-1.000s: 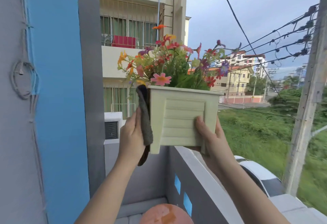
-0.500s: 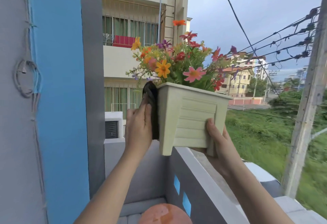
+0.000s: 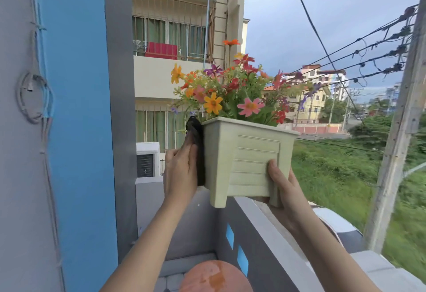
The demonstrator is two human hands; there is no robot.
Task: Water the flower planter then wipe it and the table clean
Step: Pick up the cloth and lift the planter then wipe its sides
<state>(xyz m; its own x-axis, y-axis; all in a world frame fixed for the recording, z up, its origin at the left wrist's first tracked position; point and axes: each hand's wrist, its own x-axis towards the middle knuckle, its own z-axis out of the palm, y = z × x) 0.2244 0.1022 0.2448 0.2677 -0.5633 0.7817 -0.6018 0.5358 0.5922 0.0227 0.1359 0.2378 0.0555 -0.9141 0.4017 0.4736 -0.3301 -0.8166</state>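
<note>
A pale green square planter (image 3: 246, 160) full of colourful flowers (image 3: 232, 89) is held up in the air above the balcony wall. My right hand (image 3: 282, 183) grips its lower right corner, thumb on the front panel and fingers underneath. My left hand (image 3: 182, 169) presses a dark cloth (image 3: 198, 151) flat against the planter's left side with straight fingers. The cloth reaches up to the rim; its lower end is hidden behind my hand.
A grey balcony wall (image 3: 265, 234) with small blue inlays runs below the planter. A round terracotta-coloured table top (image 3: 214, 278), wet-looking, shows at the bottom edge. A blue and grey pillar (image 3: 76, 130) stands at left. Beyond the wall are a neighbouring building, cables and a pole.
The planter has turned so its left corner swings toward me, and shifted right in view. My left hand slid the cloth upward along the left side.
</note>
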